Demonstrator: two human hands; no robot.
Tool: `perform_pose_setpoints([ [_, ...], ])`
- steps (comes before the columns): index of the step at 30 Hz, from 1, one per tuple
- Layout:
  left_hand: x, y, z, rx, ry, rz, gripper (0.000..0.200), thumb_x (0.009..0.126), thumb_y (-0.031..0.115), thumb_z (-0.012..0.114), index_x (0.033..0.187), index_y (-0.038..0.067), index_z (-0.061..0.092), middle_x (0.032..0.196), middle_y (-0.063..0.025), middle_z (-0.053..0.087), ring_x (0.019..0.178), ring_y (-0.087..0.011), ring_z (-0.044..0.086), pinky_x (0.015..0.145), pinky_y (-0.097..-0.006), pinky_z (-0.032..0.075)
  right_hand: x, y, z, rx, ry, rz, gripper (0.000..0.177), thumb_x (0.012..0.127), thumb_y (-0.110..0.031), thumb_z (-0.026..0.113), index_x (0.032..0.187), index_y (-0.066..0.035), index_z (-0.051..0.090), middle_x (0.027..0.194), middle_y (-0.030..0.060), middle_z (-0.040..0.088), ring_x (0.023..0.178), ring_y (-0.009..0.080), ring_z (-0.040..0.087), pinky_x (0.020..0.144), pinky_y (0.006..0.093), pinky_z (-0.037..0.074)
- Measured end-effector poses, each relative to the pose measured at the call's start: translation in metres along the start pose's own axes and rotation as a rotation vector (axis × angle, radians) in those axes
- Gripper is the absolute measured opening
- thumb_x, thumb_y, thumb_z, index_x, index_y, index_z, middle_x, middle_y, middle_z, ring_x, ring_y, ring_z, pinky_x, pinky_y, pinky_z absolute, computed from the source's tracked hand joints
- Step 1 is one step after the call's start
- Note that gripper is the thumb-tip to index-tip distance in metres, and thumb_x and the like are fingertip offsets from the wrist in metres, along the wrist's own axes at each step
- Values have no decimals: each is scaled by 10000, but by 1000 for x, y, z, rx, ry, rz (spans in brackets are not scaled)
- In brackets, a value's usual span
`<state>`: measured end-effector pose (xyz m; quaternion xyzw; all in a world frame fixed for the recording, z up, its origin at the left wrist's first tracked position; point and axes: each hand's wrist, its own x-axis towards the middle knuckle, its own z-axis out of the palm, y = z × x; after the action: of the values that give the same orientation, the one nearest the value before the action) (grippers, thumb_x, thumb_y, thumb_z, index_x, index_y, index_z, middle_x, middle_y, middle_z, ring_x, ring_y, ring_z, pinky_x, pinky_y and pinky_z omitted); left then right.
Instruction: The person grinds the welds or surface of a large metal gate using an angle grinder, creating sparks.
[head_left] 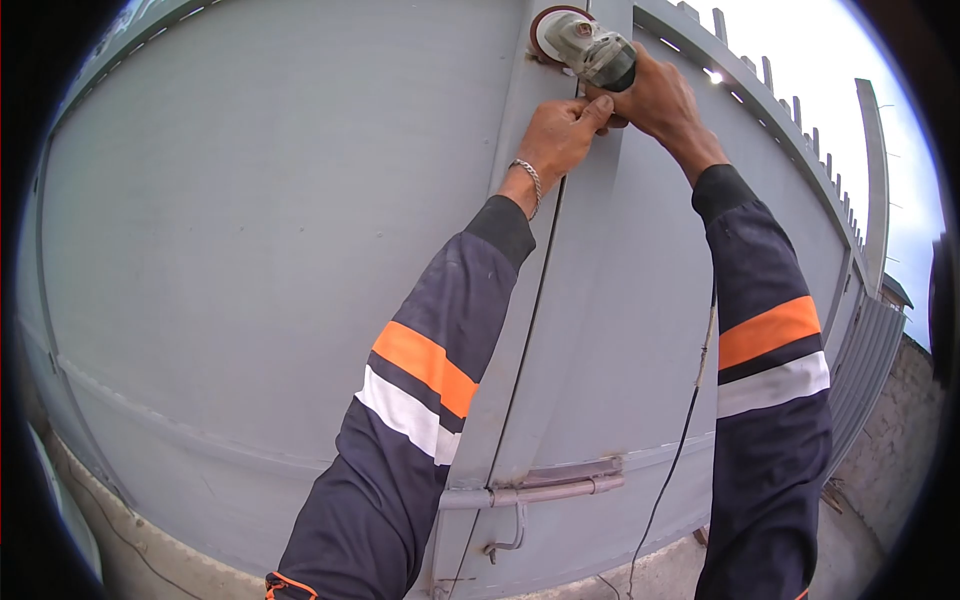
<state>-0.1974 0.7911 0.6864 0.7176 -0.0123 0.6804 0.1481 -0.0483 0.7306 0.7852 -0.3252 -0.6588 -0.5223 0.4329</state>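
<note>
An angle grinder (598, 52) with a dark red-rimmed disc (546, 32) is raised high against the grey metal gate (280, 250). My right hand (664, 98) is wrapped round the rear of its body. The disc is at the gate's vertical frame, beside a brownish worn patch. Just below the grinder, my left hand (562, 132) is closed with the thumb pressed on the fingers, close to the right hand's fingers. What it pinches, if anything, is hidden. A chain bracelet (528, 178) circles the left wrist.
A black power cable (682, 440) hangs beside my right sleeve to the ground. Low on the gate, a sliding bolt (560, 490) with a bent handle crosses the seam. Spikes (768, 75) line the gate's top; a concrete post (872, 180) and corrugated sheet (868, 370) stand right.
</note>
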Motion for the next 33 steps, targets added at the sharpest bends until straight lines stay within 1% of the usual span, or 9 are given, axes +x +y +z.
perform_pose_setpoints([
  [1, -1, 2, 0, -8, -8, 4, 643, 1050, 602, 617, 1133, -7, 805, 887, -32, 712, 702, -63, 463, 633, -269, 418, 0, 0, 0, 11, 5, -9, 697, 736, -537, 867, 1194, -38, 702, 892, 200, 791, 849, 380, 793, 786, 466, 621],
  [4, -8, 24, -2, 82, -16, -124, 530, 1071, 496, 615, 1085, 6, 817, 1021, -79, 819, 969, -167, 708, 877, -331, 547, -1, 3, 0, 3, -4, 4, 694, 748, -545, 865, 1210, -54, 702, 902, 192, 793, 853, 372, 793, 789, 465, 618],
  [7, -3, 15, -1, 81, -35, -39, 504, 1073, 469, 623, 1089, 4, 815, 1025, -77, 824, 1001, -166, 719, 894, -329, 552, -4, 1, -2, -24, -25, 59, 704, 755, -560, 861, 1231, -67, 700, 913, 188, 795, 866, 370, 792, 796, 465, 615],
  [10, 2, 8, -3, 78, -49, -5, 491, 1072, 454, 631, 1071, -1, 816, 1001, -74, 823, 979, -161, 720, 905, -333, 555, -2, 7, 0, -2, -22, -1, 701, 759, -568, 858, 1235, -78, 700, 920, 185, 796, 880, 372, 790, 807, 470, 611],
  [16, -4, 13, 2, 53, 9, -35, 523, 1062, 480, 642, 1030, -12, 818, 966, -76, 820, 938, -158, 719, 886, -335, 560, -6, 2, -3, 9, -16, 31, 698, 756, -563, 858, 1236, -80, 702, 930, 182, 798, 893, 377, 787, 817, 474, 607],
  [22, -2, 13, -2, 149, -4, -21, 566, 1063, 530, 617, 1099, -3, 805, 957, -76, 800, 917, -159, 699, 834, -324, 539, 0, 6, 0, 37, 13, 18, 700, 745, -566, 862, 1215, -69, 708, 930, 183, 798, 896, 374, 790, 816, 467, 609],
  [25, -4, 12, 3, 5, 15, -18, 624, 1049, 601, 622, 1016, 0, 788, 877, -19, 698, 722, -73, 507, 651, -267, 441, -2, 0, -2, 64, 22, 25, 696, 737, -563, 866, 1202, -69, 713, 927, 184, 799, 874, 374, 791, 800, 461, 612],
  [28, -2, 2, 3, -24, 34, 19, 583, 1067, 569, 612, 1049, 18, 801, 862, -3, 691, 682, -51, 452, 605, -247, 403, 0, 3, 5, 59, 34, 12, 690, 736, -563, 867, 1192, -67, 716, 916, 184, 799, 856, 374, 792, 788, 451, 615],
  [33, -3, 1, 5, -9, 49, 27, 586, 1068, 580, 601, 1087, 34, 814, 873, 3, 699, 689, -56, 461, 606, -252, 413, 1, -3, -4, 37, -26, 6, 662, 777, -563, 865, 1201, -76, 718, 946, 166, 802, 897, 352, 795, 819, 437, 614],
])
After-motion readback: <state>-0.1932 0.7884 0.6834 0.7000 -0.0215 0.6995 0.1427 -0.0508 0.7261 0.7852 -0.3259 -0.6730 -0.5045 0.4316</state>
